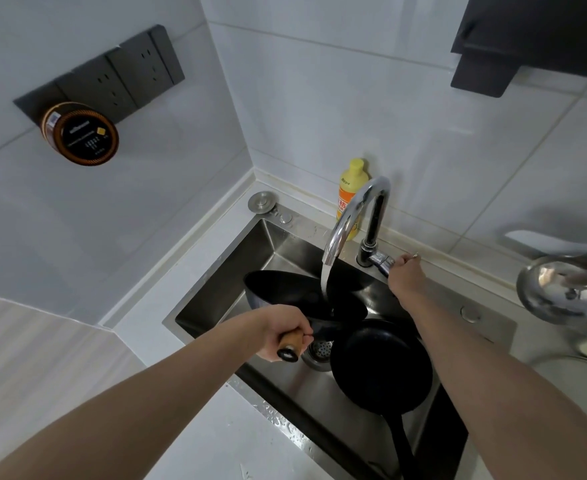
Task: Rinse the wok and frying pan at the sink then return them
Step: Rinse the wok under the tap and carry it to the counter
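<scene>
The left hand (285,332) curls tightly round the wooden end of the handle of the deep black round-bottomed wok (299,299), holding it tilted over the stainless steel sink (278,244) so that the stream from the curved chrome faucet (351,216) falls into its bowl. The right hand (404,271) reaches to the faucet's lever (384,262), fingers bent over it; how firmly that grip closes I cannot tell.

The flat black frying pan (382,365) lies in the sink basin just beside the round drain strainer (319,349), its long dark handle pointing toward the near rim, part of it under the wok.

The wok looks stiff and fairly heavy, and it will likely grow heavier and front-loaded as water collects, so a single grip at the far end of the handle probably strains the wrist; taking hold closer to the bowl would steady it. Wet metal and a wet handle are likely slippery. The frying pan seems lighter and is best lifted by its long handle.

Water drops sit on the white desk (216,427) at the sink's near edge. A yellow dish-soap bottle (349,188) stands behind the faucet.
</scene>
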